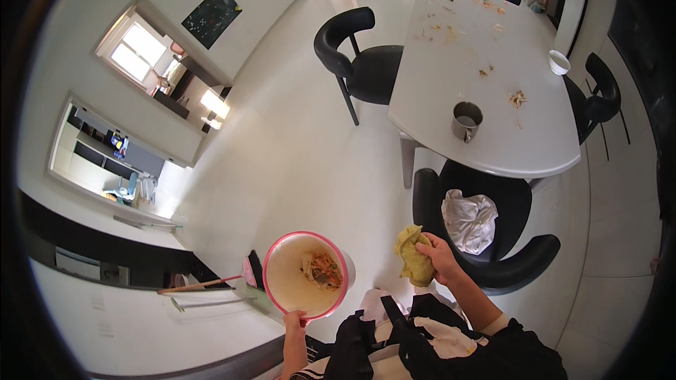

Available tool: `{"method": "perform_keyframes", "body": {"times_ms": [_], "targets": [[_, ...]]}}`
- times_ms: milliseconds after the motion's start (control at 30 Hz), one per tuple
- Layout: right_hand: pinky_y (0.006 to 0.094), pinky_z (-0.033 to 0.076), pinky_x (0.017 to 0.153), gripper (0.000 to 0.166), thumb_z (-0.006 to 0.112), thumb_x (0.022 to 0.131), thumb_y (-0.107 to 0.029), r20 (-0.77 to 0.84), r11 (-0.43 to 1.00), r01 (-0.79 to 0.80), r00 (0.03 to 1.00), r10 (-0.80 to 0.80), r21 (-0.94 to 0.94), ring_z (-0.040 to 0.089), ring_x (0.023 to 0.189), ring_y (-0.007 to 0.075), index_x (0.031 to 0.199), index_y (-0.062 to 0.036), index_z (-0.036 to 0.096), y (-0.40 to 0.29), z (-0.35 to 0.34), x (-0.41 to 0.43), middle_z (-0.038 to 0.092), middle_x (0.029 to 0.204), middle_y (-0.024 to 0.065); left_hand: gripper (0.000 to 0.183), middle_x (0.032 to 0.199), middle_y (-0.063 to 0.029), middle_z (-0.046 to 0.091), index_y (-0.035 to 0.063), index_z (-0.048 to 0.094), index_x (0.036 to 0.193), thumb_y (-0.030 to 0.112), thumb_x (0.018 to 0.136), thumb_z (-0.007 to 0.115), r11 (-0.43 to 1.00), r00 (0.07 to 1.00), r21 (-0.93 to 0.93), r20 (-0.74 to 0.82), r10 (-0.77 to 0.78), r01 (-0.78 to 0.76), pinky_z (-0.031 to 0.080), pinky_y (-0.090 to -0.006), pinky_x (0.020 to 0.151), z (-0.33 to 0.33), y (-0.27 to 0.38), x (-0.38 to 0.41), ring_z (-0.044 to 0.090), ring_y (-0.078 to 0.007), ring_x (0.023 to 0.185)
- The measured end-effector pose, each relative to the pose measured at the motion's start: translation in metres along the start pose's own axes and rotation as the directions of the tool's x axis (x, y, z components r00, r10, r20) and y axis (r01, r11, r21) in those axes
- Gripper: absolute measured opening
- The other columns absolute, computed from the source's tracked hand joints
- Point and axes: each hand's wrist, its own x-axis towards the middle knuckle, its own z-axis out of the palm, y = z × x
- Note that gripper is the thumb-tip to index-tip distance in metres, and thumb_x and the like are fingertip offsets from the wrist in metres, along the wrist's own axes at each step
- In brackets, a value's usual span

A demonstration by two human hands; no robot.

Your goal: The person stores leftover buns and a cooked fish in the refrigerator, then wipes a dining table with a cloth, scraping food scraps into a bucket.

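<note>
My left hand [294, 322] grips the pink rim of a white bucket [285, 279] tilted towards me. Food scraps [323, 270] lie at the bottom of it. In my right hand [443, 257] is a bunched yellow cloth [414, 259], held in the air beside a black chair. Ahead stands a pale dining table [438, 68]. Near its closer edge is a metal mug [467, 120] with some liquid inside. A small heap of scraps [518, 98] lies to the right of the mug, and more crumbs and stains [446, 31] are spread over the far half.
The nearest black chair [512, 269] carries a crumpled white cloth [471, 220]. Other black chairs [377, 71] stand around the table. A white bowl [559, 62] sits at the table's right edge. On my left, a broom [252, 270] and a dustpan [257, 294] are by the wall.
</note>
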Motion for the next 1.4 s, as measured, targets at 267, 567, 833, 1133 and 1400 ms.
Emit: {"method": "perform_keyframes", "body": {"times_ms": [267,567,833,1133,1400], "targets": [[0.0337,0.055,0.068,0.02,0.055,0.088,-0.007,-0.106,0.996,0.073,0.991,-0.078,-0.047,0.063,0.078,0.0188,0.107,0.0004,0.055,-0.011,-0.01,0.054,0.062,0.092,0.0092,0.014,0.06,-0.0026,0.049,0.0044,0.054,0.07,-0.007,0.063,0.06,0.997,0.994,0.067,0.107,0.022,-0.03,0.04,-0.0304,0.038,0.059,0.064,0.046,0.05,-0.0189,0.043],[0.0389,0.056,0.076,0.034,0.054,0.087,-0.005,-0.233,0.972,0.231,0.949,-0.214,0.046,0.064,0.09,0.0256,0.119,0.0006,0.046,-0.048,0.018,0.134,0.059,0.104,0.0124,0.013,0.056,-0.0024,0.048,0.001,0.054,0.068,-0.008,0.062,0.06,0.981,0.967,0.031,0.179,0.183,-0.192,0.033,-0.0263,0.035,0.126,0.118,0.083,0.045,-0.013,0.039],[0.0334,0.053,0.073,0.065,0.072,0.078,-0.011,-0.355,0.956,0.221,0.892,-0.278,-0.193,0.06,0.089,0.0207,0.13,-0.0008,0.034,-0.101,0.016,0.227,0.056,0.107,0.0119,0.009,0.059,-0.0039,0.05,-0.0002,0.055,0.068,-0.006,0.062,0.059,0.99,0.988,0.092,0.125,0.092,-0.103,0.033,-0.0263,0.035,0.138,0.13,0.106,0.047,-0.0156,0.041],[0.0365,0.045,0.092,0.114,0.085,0.064,-0.027,-0.532,0.807,-0.096,0.795,-0.291,-0.583,0.055,0.108,0.0276,0.145,-0.0055,0.009,-0.092,-0.01,0.348,0.052,0.123,0.0203,0.011,0.067,-0.0065,0.054,-0.0022,0.057,0.072,-0.009,0.063,0.06,1.0,0.994,-0.013,-0.109,-0.001,0.0,0.042,-0.0314,0.039,0.116,0.117,0.093,0.055,-0.0212,0.049],[0.0409,0.046,0.091,0.105,0.09,0.052,-0.032,-0.487,0.626,-0.238,0.833,-0.261,-0.743,0.057,0.107,0.0346,0.134,-0.0235,0.024,-0.085,-0.022,0.4,0.058,0.116,0.0168,0.019,0.077,-0.0084,0.058,-0.0022,0.059,0.081,-0.011,0.064,0.057,1.0,0.997,-0.013,-0.077,-0.022,0.021,0.051,-0.036,0.053,0.185,0.148,0.074,0.062,-0.0247,0.065]]}}
